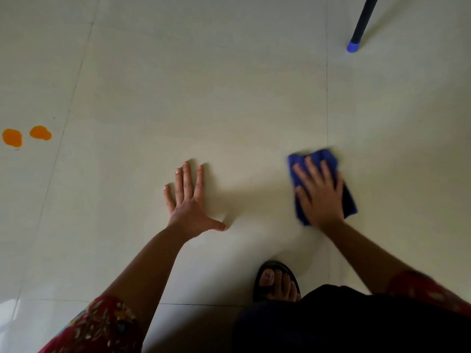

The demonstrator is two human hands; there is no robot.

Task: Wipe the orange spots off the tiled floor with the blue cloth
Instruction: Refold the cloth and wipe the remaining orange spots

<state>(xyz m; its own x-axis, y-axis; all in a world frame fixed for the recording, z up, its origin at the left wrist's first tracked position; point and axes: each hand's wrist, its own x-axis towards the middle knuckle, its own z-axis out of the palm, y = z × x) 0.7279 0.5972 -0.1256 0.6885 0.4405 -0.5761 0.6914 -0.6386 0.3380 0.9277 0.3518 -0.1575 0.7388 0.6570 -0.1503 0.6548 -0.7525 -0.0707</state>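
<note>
Two orange spots lie on the pale tiled floor (pixel 204 98) at the far left, one (pixel 12 137) beside the other (pixel 40 133). A folded blue cloth (pixel 322 159) lies flat on the floor at the right, across a grout line. My right hand (pixel 318 194) presses down on it with fingers spread, slightly blurred. My left hand (pixel 187 200) rests palm down on bare tile in the middle, fingers apart, holding nothing. The spots are well to the left of both hands. No orange shows under or beside the cloth.
A dark chair or table leg with a blue foot cap (pixel 353 45) stands at the upper right. My foot in a black sandal (pixel 276 281) is planted at the bottom centre, next to dark clothing. Grout lines run up the floor at left and right.
</note>
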